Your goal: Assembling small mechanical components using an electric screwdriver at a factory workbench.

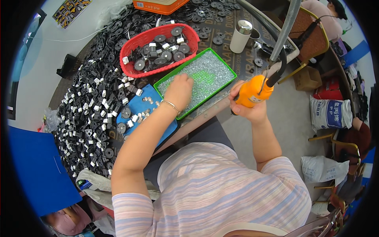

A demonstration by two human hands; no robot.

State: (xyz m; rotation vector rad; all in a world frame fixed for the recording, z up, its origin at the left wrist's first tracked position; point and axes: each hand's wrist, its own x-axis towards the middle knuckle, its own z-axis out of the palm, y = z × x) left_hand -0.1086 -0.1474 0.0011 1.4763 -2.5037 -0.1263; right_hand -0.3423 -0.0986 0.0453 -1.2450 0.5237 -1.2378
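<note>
My left hand [179, 91] is over the shallow green tray [225, 83], its fingers bent down together at the small silver screws [211, 65]. Whatever the fingertips pinch, if anything, is hidden. A bright green patch shows among the screws just right of this hand. My right hand [254, 113] is wrapped round an orange electric screwdriver [252, 93], held off the table's front edge to the right of the tray. Left of the tray, a blue mat [148, 93] carries several small round metal pieces [146, 112] and black and white parts.
Behind the tray, a red basket [125, 68] holds black wheel-like parts with white pieces. A large heap of black and white parts [92, 102] covers the table's left. At the back right stand a pale cup with a metal lid [239, 37] and a hanging metal spring hose [285, 29].
</note>
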